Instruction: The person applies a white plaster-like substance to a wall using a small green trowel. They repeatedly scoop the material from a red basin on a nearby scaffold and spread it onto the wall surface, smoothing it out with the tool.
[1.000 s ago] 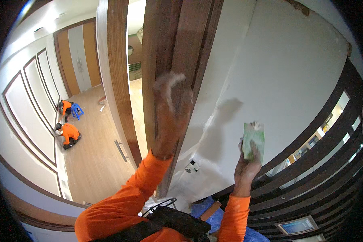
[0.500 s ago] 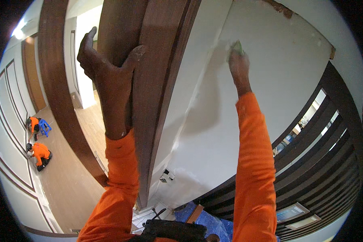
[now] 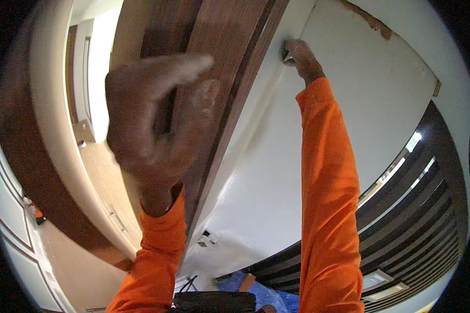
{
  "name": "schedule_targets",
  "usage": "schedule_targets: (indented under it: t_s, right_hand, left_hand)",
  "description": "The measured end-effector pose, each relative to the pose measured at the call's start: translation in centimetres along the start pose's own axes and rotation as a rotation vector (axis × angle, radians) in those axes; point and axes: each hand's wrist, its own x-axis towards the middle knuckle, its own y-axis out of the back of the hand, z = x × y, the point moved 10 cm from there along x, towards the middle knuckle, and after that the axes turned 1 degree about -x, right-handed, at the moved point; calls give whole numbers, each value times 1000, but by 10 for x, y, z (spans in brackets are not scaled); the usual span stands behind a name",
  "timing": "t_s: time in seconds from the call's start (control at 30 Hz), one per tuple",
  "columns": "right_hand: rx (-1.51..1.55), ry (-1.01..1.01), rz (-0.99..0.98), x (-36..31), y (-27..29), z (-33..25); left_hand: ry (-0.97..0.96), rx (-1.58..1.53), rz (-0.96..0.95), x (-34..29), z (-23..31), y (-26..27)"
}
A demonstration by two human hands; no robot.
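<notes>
My left hand [image 3: 151, 117] is raised in front of the dark brown wooden door frame [image 3: 222, 49]. Its fingers are bent and the thumb stands off from them, with nothing visible in between. Up on the white wall [image 3: 360, 115], my right hand [image 3: 303, 56] presses a small folded sheet [image 3: 288, 55] to the surface at the seam near the frame. That sheet looks dark with a pale edge; the fingers hide most of it, so I cannot tell its exact kind.
An open electrical box [image 3: 207, 239] sits low on the wall. Dark horizontal slats [image 3: 402, 224] run along the right. Blue plastic sheeting [image 3: 235, 281] lies below. Bare, chipped patches [image 3: 373, 22] mark the wall's upper edge. Through the doorway at far left, part of a co-worker [image 3: 37, 214] in orange shows.
My right hand has moved up and left along the wall to the seam. My left hand has come off the door frame, nearer the camera, and bent its fingers. The view has shifted.
</notes>
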Motion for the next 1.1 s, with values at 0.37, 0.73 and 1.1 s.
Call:
schedule_targets:
  t_s: [0.37,0.73,1.1]
  right_hand:
    - [34,39,108,-77,37,30]
    - [717,-277,293,-153,44,109]
    - [-211,100,237,-80,35,76]
  left_hand:
    - [0,143,-279,-1,10,-29]
    - [-170,-182,-36,-20,9,-56]
    - [-200,51,-136,-31,19,-81]
